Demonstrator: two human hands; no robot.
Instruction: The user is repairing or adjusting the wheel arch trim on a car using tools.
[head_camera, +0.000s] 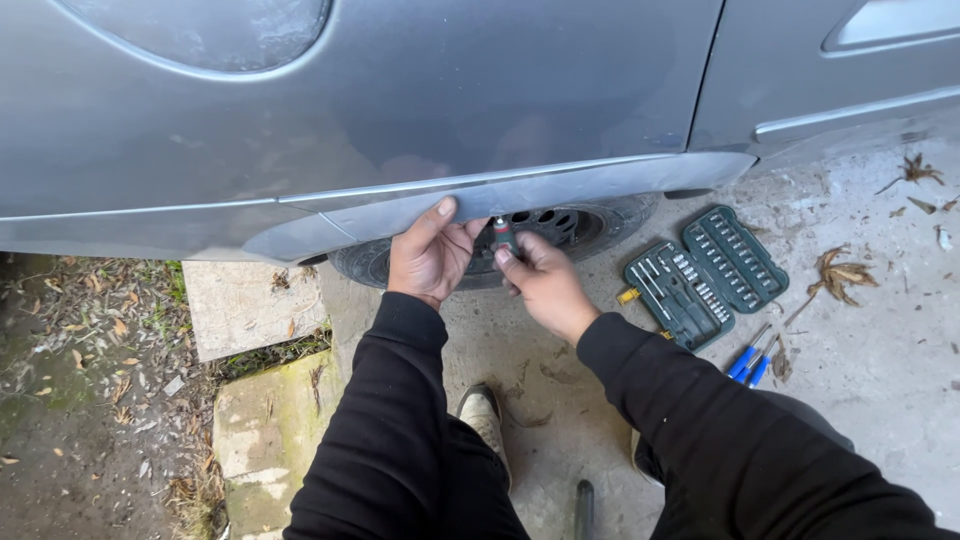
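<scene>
— What are the person's hands doing at the car?

— The left hand (430, 252) is pressed against the lower edge of the grey wheel arch (500, 195), thumb up on the panel, the other fingers tucked under the rim and out of sight. The right hand (545, 282) pinches a small tool with a red and grey handle (503, 235) between thumb and fingertips, holding it roughly upright just below the arch edge.

— Where does that tool sit against the wheel?

— In front of the dark wheel (560, 228), whose top is hidden behind the arch. Whether its tip touches the wheel or the arch cannot be told; the fingers cover it.

— What lies on the ground around?

— On the concrete floor (880, 400), to the right of the wheel, an open green socket case (705, 275) lies flat with both halves showing rows of metal bits. Just beside its near right corner lie screwdrivers with blue handles (750, 358). Dry leaves (840, 272) lie further right, near the car's sill.

— And on the other side?

— A pale concrete slab (250, 305) sits under the car's body, left of the wheel, with a mossy slab (265, 430) nearer the person. A worn shoe (485, 415) shows between the black sleeves.
</scene>
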